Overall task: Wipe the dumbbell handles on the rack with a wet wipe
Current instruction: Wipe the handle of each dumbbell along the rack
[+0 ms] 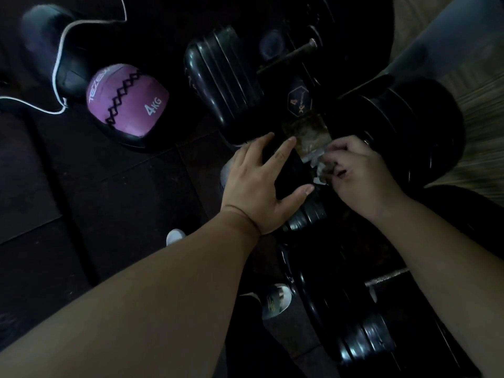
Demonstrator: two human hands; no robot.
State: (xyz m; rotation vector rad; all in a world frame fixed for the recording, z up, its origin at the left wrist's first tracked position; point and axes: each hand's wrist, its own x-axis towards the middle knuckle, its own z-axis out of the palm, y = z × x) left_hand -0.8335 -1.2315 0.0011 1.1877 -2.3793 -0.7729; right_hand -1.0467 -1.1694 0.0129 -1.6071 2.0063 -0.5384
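My left hand point(259, 186) holds a dark flat packet point(289, 170), with fingers on its far side and the thumb on its near side. My right hand point(360, 170) pinches a crumpled whitish wet wipe point(317, 162) at the packet's right edge. A brownish stained patch point(306, 135) shows just beyond the wipe. Both hands hover over black dumbbells: a large head point(223, 77) at the top centre, another point(403, 126) to the right, and one point(335, 309) below with a metal handle point(387, 276). A rusty handle point(289, 57) lies further back.
A purple 4 kg medicine ball point(122, 99) rests on the dark rubber floor point(109, 200) at the left, with a white cord point(58, 64) looping past a dark padded object point(43, 36). A small hex 4 dumbbell point(297, 100) sits in the middle. Shoes point(275, 301) show below.
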